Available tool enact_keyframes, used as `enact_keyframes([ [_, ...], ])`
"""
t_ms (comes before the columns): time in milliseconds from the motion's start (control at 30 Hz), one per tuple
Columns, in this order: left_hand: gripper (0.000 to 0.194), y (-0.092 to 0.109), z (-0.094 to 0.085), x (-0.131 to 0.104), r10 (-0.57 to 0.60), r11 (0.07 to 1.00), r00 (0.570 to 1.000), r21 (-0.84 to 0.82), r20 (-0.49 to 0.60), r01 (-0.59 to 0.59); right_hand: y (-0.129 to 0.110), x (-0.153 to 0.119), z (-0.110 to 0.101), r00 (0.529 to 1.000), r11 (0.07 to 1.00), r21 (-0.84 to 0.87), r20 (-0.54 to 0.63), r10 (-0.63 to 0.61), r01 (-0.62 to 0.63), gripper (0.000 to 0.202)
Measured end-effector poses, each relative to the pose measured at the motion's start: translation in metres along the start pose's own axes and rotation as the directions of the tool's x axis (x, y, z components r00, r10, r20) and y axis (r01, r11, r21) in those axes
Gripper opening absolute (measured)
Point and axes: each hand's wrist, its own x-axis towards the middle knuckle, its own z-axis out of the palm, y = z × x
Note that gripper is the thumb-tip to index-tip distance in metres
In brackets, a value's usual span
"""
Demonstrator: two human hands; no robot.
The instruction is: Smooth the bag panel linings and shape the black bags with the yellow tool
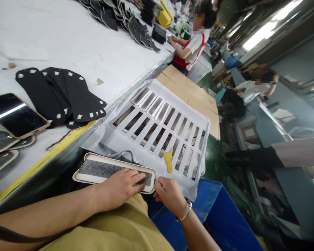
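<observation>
A long tray-like piece (pixel 99 170) with rounded ends lies across my lap. It has a cream raised rim and a dark grey felt-like strip along its middle. My left hand (pixel 127 184) rests flat on its right half, fingers stretched over the strip. At the right end, the curled fingers of my right hand (pixel 169 193) pinch the rim; the fingertips are partly hidden. Just beyond stands a pale slotted rack (pixel 157 132) carrying several small cream-edged strips (pixel 151 104). A yellow Y-shaped tool (pixel 168 160) lies on the rack's near side.
Left, a white-topped table (pixel 68 38) holds black rounded pieces (pixel 75 94), a phone (pixel 18 115) and stacked dark parts (pixel 138 31). Behind the rack is a cardboard sheet (pixel 191 97); a blue bin (pixel 214 209) stands below right. Co-workers sit farther off.
</observation>
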Motion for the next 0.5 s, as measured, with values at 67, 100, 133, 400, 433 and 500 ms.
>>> enact_keyframes([
  [67,0.026,0.001,0.000,0.000,-0.006,1.000,1.000,0.009,0.002,0.006,0.000,0.001,0.000,1.000,1.000,0.014,0.007,0.005,-0.005,0.025],
  [100,0.026,0.001,0.000,0.000,-0.005,1.000,1.000,0.012,0.007,0.005,0.000,0.001,-0.001,1.000,1.000,0.018,0.010,0.011,-0.011,0.026],
  [133,0.026,0.002,-0.001,0.001,-0.006,1.000,1.000,0.016,0.009,0.006,0.001,0.001,-0.001,1.000,1.000,0.022,0.014,0.017,-0.017,0.026],
  [400,0.028,0.001,-0.001,0.000,-0.001,0.999,1.000,0.043,0.015,0.000,0.005,0.009,-0.005,0.984,0.973,0.178,0.125,0.126,-0.147,0.022],
  [433,0.028,0.002,-0.001,0.000,-0.001,0.999,1.000,0.049,0.015,0.000,0.005,0.011,-0.005,0.980,0.968,0.190,0.144,0.139,-0.166,0.022],
  [500,0.029,0.002,0.000,-0.001,-0.001,0.998,1.000,0.057,0.015,0.000,0.006,0.013,-0.007,0.971,0.959,0.205,0.179,0.159,-0.195,0.021],
])
